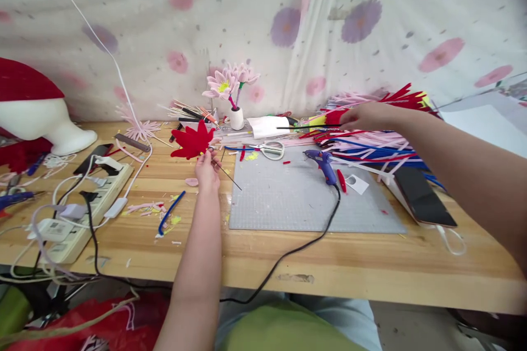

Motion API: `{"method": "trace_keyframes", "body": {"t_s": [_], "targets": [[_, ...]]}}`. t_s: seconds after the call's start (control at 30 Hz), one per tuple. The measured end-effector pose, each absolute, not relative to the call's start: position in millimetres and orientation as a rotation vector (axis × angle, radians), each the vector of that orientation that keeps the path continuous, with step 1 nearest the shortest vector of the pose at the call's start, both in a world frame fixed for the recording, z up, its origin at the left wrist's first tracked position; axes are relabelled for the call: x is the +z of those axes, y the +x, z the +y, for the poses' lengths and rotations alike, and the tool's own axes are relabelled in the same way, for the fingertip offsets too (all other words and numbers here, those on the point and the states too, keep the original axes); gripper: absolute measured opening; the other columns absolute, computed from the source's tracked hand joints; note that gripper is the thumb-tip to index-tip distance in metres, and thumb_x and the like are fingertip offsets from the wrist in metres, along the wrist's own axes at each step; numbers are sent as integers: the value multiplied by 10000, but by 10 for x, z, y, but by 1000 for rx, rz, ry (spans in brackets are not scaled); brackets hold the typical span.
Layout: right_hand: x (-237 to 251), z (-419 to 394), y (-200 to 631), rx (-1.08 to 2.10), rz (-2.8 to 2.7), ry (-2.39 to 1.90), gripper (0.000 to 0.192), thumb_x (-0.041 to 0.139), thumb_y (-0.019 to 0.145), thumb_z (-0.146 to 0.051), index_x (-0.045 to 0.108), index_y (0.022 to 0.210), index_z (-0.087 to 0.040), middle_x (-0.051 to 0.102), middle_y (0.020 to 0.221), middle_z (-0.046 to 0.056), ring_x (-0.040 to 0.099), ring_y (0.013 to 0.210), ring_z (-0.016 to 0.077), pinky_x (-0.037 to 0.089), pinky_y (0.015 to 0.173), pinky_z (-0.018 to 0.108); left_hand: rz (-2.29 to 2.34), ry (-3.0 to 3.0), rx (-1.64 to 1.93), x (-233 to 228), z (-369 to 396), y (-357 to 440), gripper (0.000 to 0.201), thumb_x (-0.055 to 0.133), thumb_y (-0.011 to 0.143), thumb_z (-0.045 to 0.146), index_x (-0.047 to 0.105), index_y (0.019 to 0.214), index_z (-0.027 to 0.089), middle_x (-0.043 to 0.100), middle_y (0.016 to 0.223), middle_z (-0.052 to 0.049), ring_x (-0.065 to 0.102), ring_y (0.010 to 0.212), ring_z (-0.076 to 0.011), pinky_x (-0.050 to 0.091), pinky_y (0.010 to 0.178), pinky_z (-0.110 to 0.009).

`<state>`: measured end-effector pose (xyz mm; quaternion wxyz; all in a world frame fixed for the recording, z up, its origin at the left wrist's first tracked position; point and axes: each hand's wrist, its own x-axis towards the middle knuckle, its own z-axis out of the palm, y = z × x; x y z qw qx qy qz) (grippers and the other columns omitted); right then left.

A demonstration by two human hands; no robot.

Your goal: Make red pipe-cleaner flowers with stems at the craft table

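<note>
Wood table (349,269) w/ scraps (144,207). L hand (206,173) pinches the red flower (191,142) at its base, left of the mat (280,197); prob v. light, soft petals, so grab the stem (229,176) imo. R hand (360,117), well apart, grips a black stick (307,127).

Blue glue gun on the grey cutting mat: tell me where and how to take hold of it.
The glue gun is probably best gripped around its handle, coming from the near right: the nozzle points left, away from that side, while the handle slants toward the person, with the black cord trailing from its end.
</note>
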<state>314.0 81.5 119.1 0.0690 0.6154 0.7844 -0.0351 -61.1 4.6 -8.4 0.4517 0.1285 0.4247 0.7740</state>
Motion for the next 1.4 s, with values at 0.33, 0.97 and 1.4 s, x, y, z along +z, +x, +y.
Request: {"method": "trace_keyframes", "body": {"t_s": [0.33,0.97,1.4], "targets": [[569,1281,3993,35,2023,2062,257,614,710,-372,690,916,-239,661,990,103,534,767,181,312,600,305,994,313,1843,-234,386,-200,97,618,754,225,587,775,136,566,602,43,436,411,1,320,401,-128],[360,1889,3403,278,2632,1777,383,497,813,-202,557,1191,-192,509,1220,157,439,1075,237,340,748,315,1039,351,1804,-250,566,-158,118,645,734,223,584,764,126,559,563,45,445,404,-5,331,376,-112],[752,1585,2916,419,2834,1497,339,351,903,-313,641,1015,-177,631,984,96,523,971,209,347,763,314,1019,459,1759,-312,577,-54,177,658,712,269,584,810,143,574,601,45,467,422,-17,368,410,-140]]}}
